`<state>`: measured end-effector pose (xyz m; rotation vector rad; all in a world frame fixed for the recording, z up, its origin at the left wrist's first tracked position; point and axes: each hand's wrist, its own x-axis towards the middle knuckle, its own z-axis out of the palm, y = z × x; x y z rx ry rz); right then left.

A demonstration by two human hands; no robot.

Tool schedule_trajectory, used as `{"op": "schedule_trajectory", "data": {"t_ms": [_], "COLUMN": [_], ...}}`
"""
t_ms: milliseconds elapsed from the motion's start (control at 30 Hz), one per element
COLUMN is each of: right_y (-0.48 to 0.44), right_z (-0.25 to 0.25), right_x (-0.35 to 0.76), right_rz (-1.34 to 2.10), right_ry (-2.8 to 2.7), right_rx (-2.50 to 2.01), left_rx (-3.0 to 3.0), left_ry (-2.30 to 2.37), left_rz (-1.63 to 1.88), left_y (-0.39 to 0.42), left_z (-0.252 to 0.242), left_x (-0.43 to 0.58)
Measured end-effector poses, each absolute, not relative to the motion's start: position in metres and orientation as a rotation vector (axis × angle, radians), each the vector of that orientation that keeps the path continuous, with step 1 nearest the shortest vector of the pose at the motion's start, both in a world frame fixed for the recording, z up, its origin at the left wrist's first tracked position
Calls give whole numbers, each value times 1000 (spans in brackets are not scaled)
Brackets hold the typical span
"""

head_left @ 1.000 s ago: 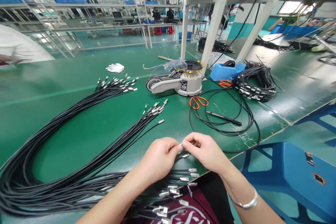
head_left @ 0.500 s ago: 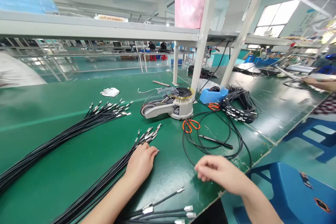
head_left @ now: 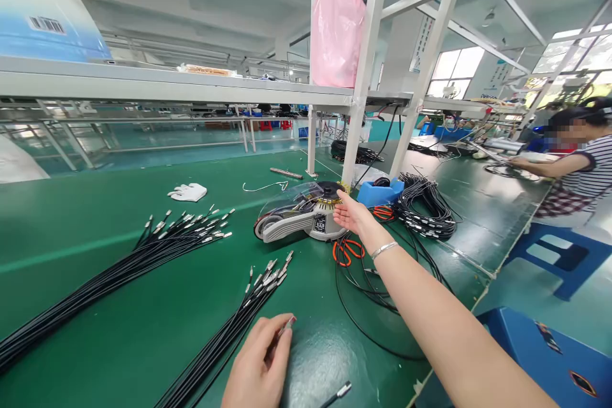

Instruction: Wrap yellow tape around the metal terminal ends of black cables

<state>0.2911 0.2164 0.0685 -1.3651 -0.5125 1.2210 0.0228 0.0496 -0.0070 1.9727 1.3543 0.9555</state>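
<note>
My left hand (head_left: 262,360) is closed in a pinch on a small metal cable connector (head_left: 287,324) at the bottom middle; its cable is hidden by the hand. Just left of that hand lies a bundle of black cables (head_left: 224,338) with silver metal ends. My right hand (head_left: 351,213), a silver bracelet on its wrist, reaches out to the right side of the grey automatic tape dispenser (head_left: 296,223). Its fingers are stretched and hold nothing; whether they touch the dispenser I cannot tell. Orange-handled scissors (head_left: 348,252) lie below that hand.
A second cable bundle (head_left: 115,268) and a white glove (head_left: 188,192) lie to the left on the green table (head_left: 157,325). Coiled cables (head_left: 425,207) and a blue tape holder (head_left: 380,193) stand right. White shelf posts (head_left: 363,76) rise behind. A co-worker (head_left: 590,159) sits far right beside blue stools.
My right hand has moved forward and up to the tape dispenser, its fingers straightening. My left hand has come back toward me, off the cable bundle, still pinching the connector. The view has tilted up and right.
</note>
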Motion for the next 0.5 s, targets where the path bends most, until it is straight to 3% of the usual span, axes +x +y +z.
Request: {"op": "schedule_trajectory", "data": {"t_ms": [500], "right_y": [183], "right_z": [71], "right_x": [276], "right_rz": [961], "right_ry": [-596], "right_rx": [-1279], "left_rx": [1882], "left_ry": [1343], "left_rz": [1059], "left_y": [49], "left_z": [2], "left_x": [19]}}
